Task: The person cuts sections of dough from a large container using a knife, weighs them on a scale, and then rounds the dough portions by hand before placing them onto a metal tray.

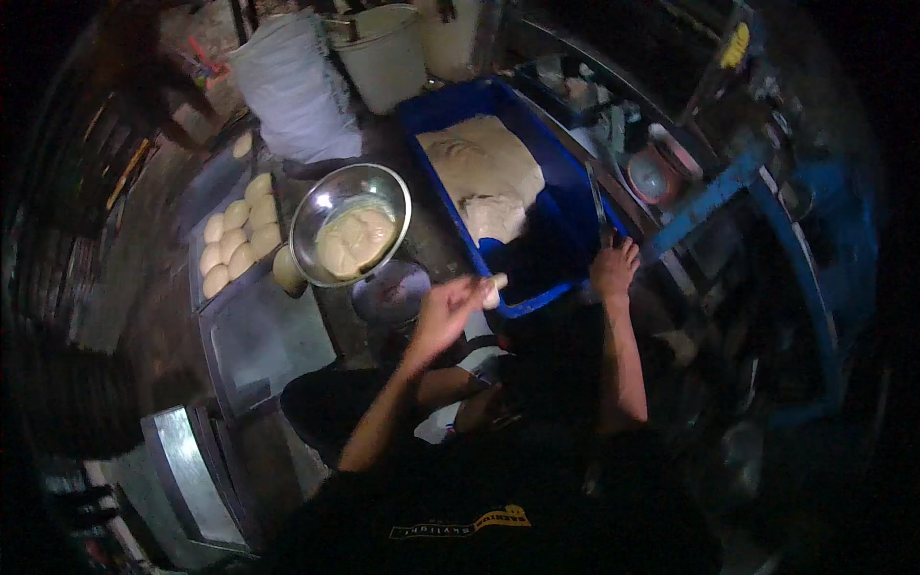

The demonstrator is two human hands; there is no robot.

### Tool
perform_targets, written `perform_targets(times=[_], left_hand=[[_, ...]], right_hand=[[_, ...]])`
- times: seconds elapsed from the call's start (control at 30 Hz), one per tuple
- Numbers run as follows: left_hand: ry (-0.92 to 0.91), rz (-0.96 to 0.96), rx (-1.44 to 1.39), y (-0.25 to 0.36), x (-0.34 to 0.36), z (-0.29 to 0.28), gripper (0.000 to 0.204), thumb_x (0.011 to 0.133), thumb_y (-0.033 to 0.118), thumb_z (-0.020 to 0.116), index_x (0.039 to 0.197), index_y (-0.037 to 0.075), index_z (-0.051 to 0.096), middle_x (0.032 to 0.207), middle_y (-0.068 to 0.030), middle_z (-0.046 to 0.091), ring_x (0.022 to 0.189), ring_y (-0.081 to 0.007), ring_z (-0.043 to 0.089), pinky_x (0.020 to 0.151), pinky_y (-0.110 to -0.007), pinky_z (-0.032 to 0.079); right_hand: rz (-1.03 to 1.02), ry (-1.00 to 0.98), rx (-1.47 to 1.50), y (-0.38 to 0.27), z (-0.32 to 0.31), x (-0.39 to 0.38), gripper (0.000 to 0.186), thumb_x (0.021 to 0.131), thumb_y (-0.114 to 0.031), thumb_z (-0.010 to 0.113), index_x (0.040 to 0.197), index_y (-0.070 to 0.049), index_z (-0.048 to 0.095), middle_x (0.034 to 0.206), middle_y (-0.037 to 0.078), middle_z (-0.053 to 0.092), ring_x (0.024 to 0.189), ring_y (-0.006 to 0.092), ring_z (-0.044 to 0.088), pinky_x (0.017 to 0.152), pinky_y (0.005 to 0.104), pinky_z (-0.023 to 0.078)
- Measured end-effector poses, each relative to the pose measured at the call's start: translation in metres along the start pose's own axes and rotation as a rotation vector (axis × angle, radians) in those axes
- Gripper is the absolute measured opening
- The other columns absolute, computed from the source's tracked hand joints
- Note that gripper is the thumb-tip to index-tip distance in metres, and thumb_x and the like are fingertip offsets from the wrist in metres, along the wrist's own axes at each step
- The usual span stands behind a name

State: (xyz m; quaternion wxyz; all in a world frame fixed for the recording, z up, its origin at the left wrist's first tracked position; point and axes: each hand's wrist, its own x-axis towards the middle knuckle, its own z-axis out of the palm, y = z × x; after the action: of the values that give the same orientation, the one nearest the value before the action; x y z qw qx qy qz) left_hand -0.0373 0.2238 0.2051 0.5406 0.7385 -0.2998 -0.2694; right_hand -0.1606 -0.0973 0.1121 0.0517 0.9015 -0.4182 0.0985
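Blue plastic forms the tub (522,309) before us, and at its near rim our left hand (455,309) is pinched on a small piece of dough (494,291). Our right hand (614,267) is at the tub's right edge, fingers partly curled, next to a thin blade (599,201); we cannot tell whether it grips that. A big mass of dough (484,172) fills the tub's far part, left of which we see a steel bowl (309,218).

Glossy metal bowl (353,182), smooth plastic tub (565,172)
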Motion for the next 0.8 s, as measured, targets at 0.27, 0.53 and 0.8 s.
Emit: perform_targets(times=[0.27, 0.53, 0.8], left_hand=[[0.344, 0.135, -0.339, -0.038, -0.07, -0.042, 0.024, 0.097, 0.012, 0.061, 0.113, -0.005, 0.068, 0.111, -0.0097, 0.063, 0.102, -0.0139, 0.06, 0.089, -0.027, 0.047], [0.738, 0.378, 0.339, -0.022, -0.055, -0.129, 0.028, 0.084, 0.016, 0.076, 0.108, 0.006, 0.065, 0.108, -0.0108, 0.066, 0.107, -0.0281, 0.059, 0.094, -0.04, 0.044], [0.752, 0.621, 0.718, -0.093, -0.006, -0.137, 0.018, 0.076, 0.029, 0.078, 0.085, 0.018, 0.068, 0.088, 0.0052, 0.063, 0.09, -0.0167, 0.058, 0.085, -0.039, 0.03]], right_hand=[[-0.75, -0.957, 1.356, -0.188, -0.15, -0.076, 0.04, 0.096, -0.022, 0.063, 0.135, -0.011, 0.059, 0.111, 0.008, 0.068, 0.084, 0.0143, 0.064, 0.067, 0.0291, 0.055], [-0.964, -0.171, 0.899, -0.351, -0.172, -0.006, 0.049, 0.081, -0.021, 0.069, 0.126, -0.003, 0.062, 0.136, 0.024, 0.053, 0.12, 0.0397, 0.056, 0.102, 0.0442, 0.044], [-0.74, -0.581, 0.215, -0.443, -0.133, -0.006, 0.098, 0.073, -0.075, 0.064, 0.142, -0.007, 0.049, 0.146, 0.019, 0.047, 0.134, 0.0364, 0.047, 0.109, 0.0502, 0.04]])
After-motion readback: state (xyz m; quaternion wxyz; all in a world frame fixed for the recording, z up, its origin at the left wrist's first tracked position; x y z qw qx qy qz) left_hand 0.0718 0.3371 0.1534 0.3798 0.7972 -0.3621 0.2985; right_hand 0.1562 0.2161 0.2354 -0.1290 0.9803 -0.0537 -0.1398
